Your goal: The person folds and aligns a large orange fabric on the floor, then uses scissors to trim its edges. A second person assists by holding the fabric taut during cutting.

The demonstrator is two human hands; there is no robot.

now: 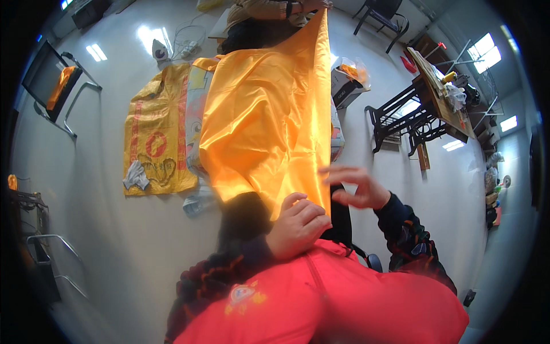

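A large shiny yellow-orange satin cloth (pixel 258 109) stretches out in front of me, with a straight, folded right edge and loose wrinkles across its middle. My left hand (pixel 299 225) is closed on the cloth's near corner, close to my body. Beside the right edge, my right hand (pixel 362 188) is slightly blurred, its fingers apart and the fingertips at or just over the edge; whether they touch it I cannot tell. At the far end, a co-worker's hand (pixel 314 6) is at the cloth's upper corner.
A yellow woven sack (pixel 157 126) lies on the floor to the left, with a grey-white glove (pixel 136 176) on it. Black chairs stand at the far left (pixel 54 86) and far right (pixel 381 14). On the right are a sewing machine table (pixel 441 103) and an open box (pixel 346 89).
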